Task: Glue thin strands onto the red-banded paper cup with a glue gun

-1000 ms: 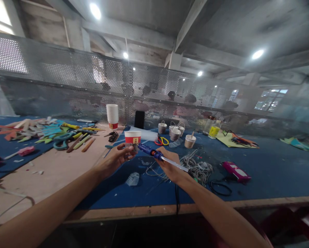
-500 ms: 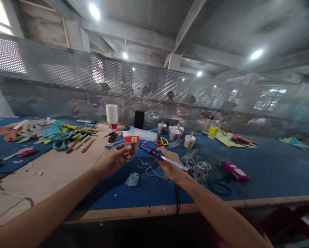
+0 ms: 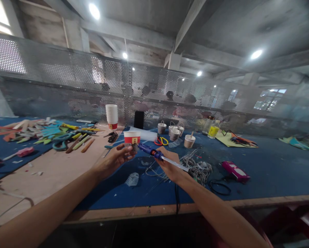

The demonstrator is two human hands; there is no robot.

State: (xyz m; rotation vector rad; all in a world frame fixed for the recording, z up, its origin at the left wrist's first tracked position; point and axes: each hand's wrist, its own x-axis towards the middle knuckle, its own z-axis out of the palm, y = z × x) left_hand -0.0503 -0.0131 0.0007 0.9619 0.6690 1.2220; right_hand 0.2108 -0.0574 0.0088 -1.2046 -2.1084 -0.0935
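Note:
My left hand (image 3: 121, 155) is closed on a red and white paper cup (image 3: 132, 137), thumb toward me, with a greyish band around the cup's lower part. In my right hand (image 3: 168, 162) is a blue hot glue gun (image 3: 148, 149), a clear glue stick (image 3: 175, 164) jutting from its rear. The gun's nozzle points left and lies against or very near the lower right side of the cup; exact contact is hard to see. Just beyond the gun lie scissors (image 3: 161, 141) with red and yellow handles. A tangle of grey cord (image 3: 199, 170) lies right of my right hand.
Small grey cord-wrapped buckets (image 3: 174, 134) and a tub with a stick (image 3: 189, 141) stand behind. A stack of paper cups (image 3: 111, 117) stands at the back left, near a black phone (image 3: 139, 120). Craft knives, strips and a magenta device (image 3: 235, 171) lie around. Perforated metal screens close the back.
The cup has shifted very slightly to the right in my left hand. The glue gun stays almost still beside it.

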